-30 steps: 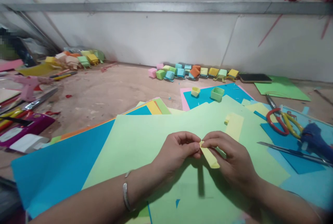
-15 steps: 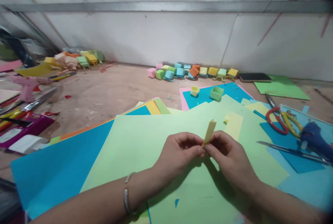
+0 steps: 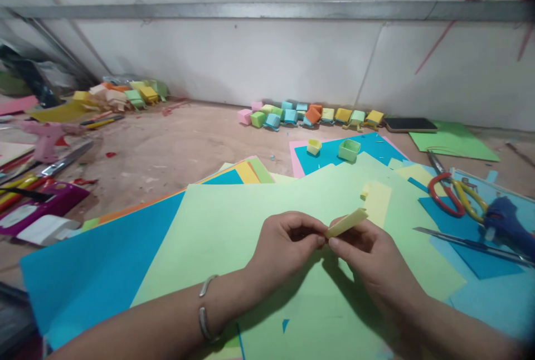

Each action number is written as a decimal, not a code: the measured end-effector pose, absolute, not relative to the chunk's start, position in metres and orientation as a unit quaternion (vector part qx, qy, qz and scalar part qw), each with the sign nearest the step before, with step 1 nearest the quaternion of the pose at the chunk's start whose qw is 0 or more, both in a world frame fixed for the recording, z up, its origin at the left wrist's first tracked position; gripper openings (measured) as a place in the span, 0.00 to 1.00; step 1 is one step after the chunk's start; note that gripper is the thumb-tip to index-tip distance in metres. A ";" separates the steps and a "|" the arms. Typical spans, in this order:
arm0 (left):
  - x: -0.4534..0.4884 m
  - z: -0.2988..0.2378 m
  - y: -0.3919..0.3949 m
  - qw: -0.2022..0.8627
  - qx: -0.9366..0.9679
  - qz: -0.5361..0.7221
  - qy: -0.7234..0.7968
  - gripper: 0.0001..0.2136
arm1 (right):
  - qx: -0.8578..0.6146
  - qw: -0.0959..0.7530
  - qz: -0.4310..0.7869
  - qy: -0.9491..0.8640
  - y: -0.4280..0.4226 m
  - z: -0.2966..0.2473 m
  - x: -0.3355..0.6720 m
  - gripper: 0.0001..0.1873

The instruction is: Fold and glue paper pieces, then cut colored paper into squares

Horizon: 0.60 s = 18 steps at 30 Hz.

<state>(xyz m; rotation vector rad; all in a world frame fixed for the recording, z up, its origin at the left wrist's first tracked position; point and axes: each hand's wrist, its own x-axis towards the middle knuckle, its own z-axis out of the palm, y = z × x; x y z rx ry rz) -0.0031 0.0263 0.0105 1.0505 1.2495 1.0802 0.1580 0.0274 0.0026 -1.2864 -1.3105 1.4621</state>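
A narrow yellow paper strip [image 3: 348, 223] rises from between my fingertips, slanting up to the right. Its lower end is pinched by my left hand [image 3: 288, 243], thumb against fingers. On the other side, my right hand [image 3: 371, 254] closes its thumb and fingers at the strip's base, with the strip lying across its fingers. Exactly how the pinched end is folded is hidden. Both hands are above a large pale green sheet [image 3: 217, 226]. Just behind the right hand lie a pale yellow paper piece [image 3: 378, 201] and a tiny yellow folded bit [image 3: 365, 191].
Small paper boxes, one yellow [image 3: 314, 146] and one green [image 3: 349, 150], sit on blue paper. Several coloured paper cubes [image 3: 290, 116] line the wall near a phone [image 3: 410, 125]. At right are scissors [image 3: 445, 195], a craft knife [image 3: 468, 243] and a blue glue gun [image 3: 507, 223]; a pink glue gun [image 3: 44, 140] lies left.
The yellow strip has tipped from nearly upright over to the right, toward my right hand's fingers. Both hands stay in almost the same place.
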 end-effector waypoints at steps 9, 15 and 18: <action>-0.003 0.017 0.029 0.624 0.367 0.444 0.528 0.05 | -0.521 0.382 0.514 -0.564 0.032 0.008 0.155 0.09; 0.000 0.013 0.027 0.652 0.373 0.427 0.503 0.05 | -0.521 0.337 0.507 -0.599 0.035 0.009 0.160 0.05; -0.001 0.013 0.028 0.635 0.408 0.410 0.512 0.04 | -0.520 0.317 0.507 -0.609 0.036 0.011 0.162 0.04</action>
